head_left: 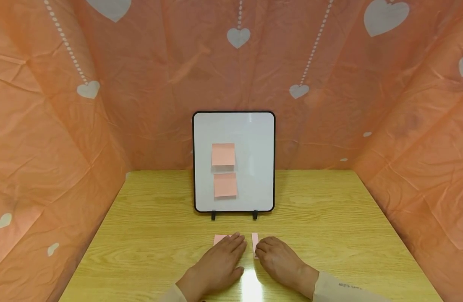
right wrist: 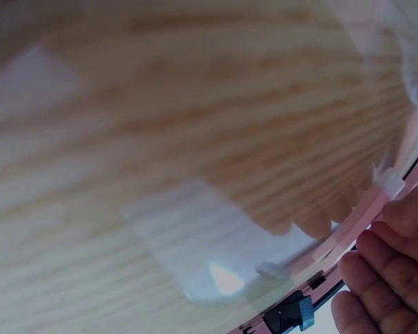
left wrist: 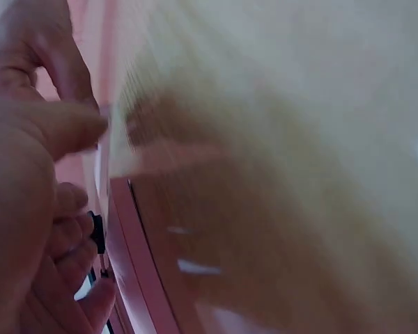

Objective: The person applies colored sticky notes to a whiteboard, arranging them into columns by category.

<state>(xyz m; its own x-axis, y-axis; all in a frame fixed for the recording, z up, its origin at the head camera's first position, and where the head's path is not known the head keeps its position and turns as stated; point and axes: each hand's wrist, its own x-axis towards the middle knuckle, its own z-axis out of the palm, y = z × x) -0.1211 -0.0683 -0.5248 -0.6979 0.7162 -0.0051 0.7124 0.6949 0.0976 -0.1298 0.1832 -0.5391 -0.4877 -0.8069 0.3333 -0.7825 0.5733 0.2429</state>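
My left hand (head_left: 221, 262) lies over a pink sticky note pad (head_left: 219, 238) on the table, its fingers fairly straight and covering most of the pad. Close by on the right, the curled fingers of my right hand (head_left: 278, 258) pinch the side of a narrow pink paper strip (head_left: 255, 239). In the left wrist view the pad (left wrist: 139, 264) shows some thickness beside the left hand (left wrist: 28, 209). The right wrist view is blurred, with curled fingers of the right hand (right wrist: 390, 278) at its lower right. The right fingertips are partly hidden.
A black-framed whiteboard (head_left: 254, 163) stands behind the hands on small black feet (head_left: 255, 215). Two pink sticky notes, an upper one (head_left: 223, 154) and a lower one (head_left: 225, 185), are stuck on it. Orange cloth (head_left: 159, 105) with hearts surrounds the wooden table (head_left: 322, 209).
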